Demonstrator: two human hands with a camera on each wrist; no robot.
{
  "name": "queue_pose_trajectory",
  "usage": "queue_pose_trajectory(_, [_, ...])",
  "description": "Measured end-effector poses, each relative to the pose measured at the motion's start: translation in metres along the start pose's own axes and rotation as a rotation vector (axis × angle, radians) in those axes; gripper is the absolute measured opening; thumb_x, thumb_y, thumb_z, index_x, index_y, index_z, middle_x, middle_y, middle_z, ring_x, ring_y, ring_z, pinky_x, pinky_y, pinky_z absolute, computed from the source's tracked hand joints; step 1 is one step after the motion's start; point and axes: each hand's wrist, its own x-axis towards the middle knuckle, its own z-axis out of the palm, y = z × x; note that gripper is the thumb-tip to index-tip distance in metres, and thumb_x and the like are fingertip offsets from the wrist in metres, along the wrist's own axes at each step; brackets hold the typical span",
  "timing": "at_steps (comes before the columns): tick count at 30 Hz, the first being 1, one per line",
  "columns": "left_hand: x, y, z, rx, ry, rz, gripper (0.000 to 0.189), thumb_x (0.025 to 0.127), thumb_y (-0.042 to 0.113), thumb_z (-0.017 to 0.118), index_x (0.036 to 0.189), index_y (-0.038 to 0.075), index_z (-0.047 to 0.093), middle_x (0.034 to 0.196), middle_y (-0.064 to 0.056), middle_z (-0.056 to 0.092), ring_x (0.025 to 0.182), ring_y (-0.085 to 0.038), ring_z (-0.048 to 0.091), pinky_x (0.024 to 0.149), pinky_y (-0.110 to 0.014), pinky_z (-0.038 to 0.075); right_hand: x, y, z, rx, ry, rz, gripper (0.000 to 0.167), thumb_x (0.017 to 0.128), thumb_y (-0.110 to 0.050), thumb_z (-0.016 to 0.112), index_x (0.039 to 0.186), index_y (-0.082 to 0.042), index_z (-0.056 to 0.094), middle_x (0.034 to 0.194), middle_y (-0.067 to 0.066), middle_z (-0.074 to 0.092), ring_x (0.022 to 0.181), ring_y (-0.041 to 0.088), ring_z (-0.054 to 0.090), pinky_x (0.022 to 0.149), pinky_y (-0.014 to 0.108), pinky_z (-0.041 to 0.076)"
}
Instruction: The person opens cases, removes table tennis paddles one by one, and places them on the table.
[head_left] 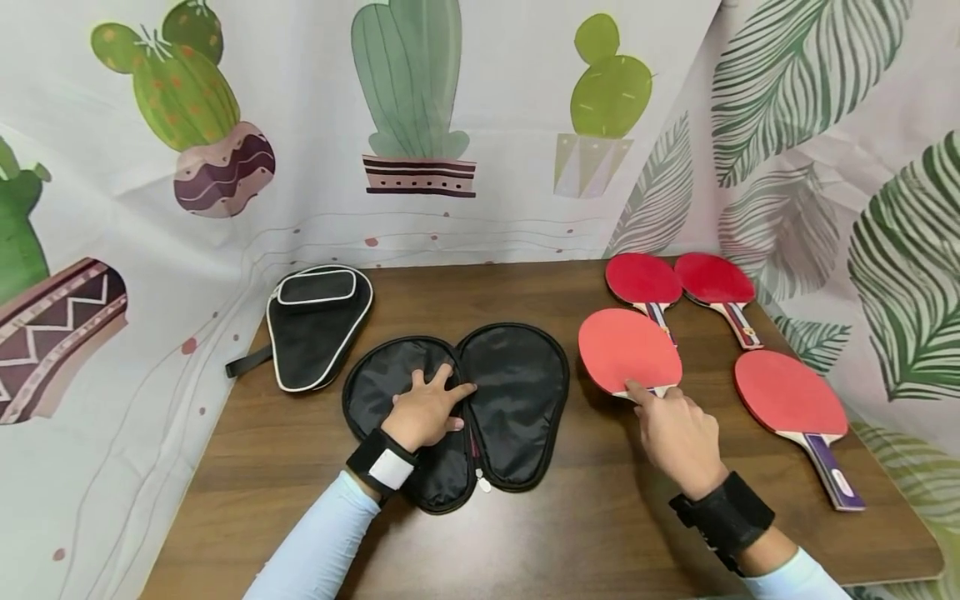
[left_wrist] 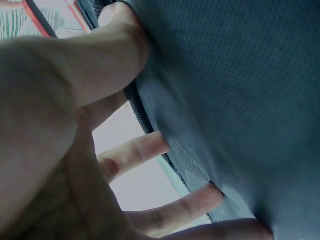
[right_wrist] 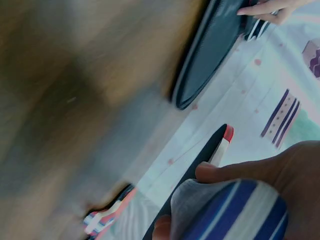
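My left hand (head_left: 427,408) lies with spread fingers on the left half of a black paddle case (head_left: 517,400), which is unzipped and folded flat on the table. In the left wrist view its fingertips (left_wrist: 202,199) press on the dark lining. With my right hand (head_left: 678,437) I grip a table tennis paddle (head_left: 630,350) by its handle, red face up, to the right of the case. The striped end of that handle (right_wrist: 235,210) shows in the right wrist view, with my thumb near the blade.
A second black case (head_left: 318,333) with white piping lies at the back left. Two red paddles (head_left: 643,279) (head_left: 714,279) sit at the back right, and another paddle (head_left: 791,392) with a purple handle lies near the table's right edge. A patterned cloth (head_left: 510,225) hangs behind the table.
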Motion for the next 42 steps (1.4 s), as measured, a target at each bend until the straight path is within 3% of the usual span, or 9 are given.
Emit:
queue_pose_trajectory(8, [0.001,0.002,0.000,-0.004,0.004,0.007,0.056,0.096,0.037,0.066,0.150,0.033,0.053,0.158,-0.015,0.032,0.136,-0.055,0.032,0.084,-0.079,0.044,-0.015,0.028,0.000,-0.015,-0.041,0.089,0.032,0.091,-0.005,0.068,0.122,-0.010,0.068,0.072,0.022,0.055,0.052,0.035,0.054,0.037,0.048,0.037])
queue_pose_trajectory(21, [0.000,0.000,0.000,-0.002,0.032,0.017,0.056,0.095,0.036,0.069,0.148,0.031,0.055,0.155,-0.016,0.035,0.130,-0.055,0.037,0.078,-0.078,0.047,-0.030,0.052,0.001,-0.010,-0.109,0.146,0.031,0.090,-0.002,0.066,0.121,-0.007,0.066,0.073,0.026,0.057,0.052,0.040,0.056,0.038,0.052,0.039])
queue_pose_trajectory(32, [0.001,-0.001,0.002,0.000,0.049,0.026,0.055,0.094,0.036,0.070,0.147,0.031,0.057,0.154,-0.016,0.035,0.129,-0.056,0.038,0.075,-0.076,0.048,-0.039,0.059,-0.001,0.004,-0.188,0.180,0.035,0.092,-0.004,0.064,0.127,-0.007,0.063,0.077,0.024,0.062,0.056,0.042,0.059,0.040,0.053,0.041])
queue_pose_trajectory(42, [0.000,0.001,0.000,0.002,0.026,0.009,0.056,0.094,0.036,0.069,0.148,0.032,0.055,0.156,-0.015,0.034,0.130,-0.055,0.037,0.077,-0.076,0.048,-0.044,0.069,-0.001,0.004,-0.260,0.222,0.037,0.093,-0.005,0.064,0.130,-0.006,0.062,0.087,0.028,0.066,0.062,0.047,0.061,0.045,0.058,0.043])
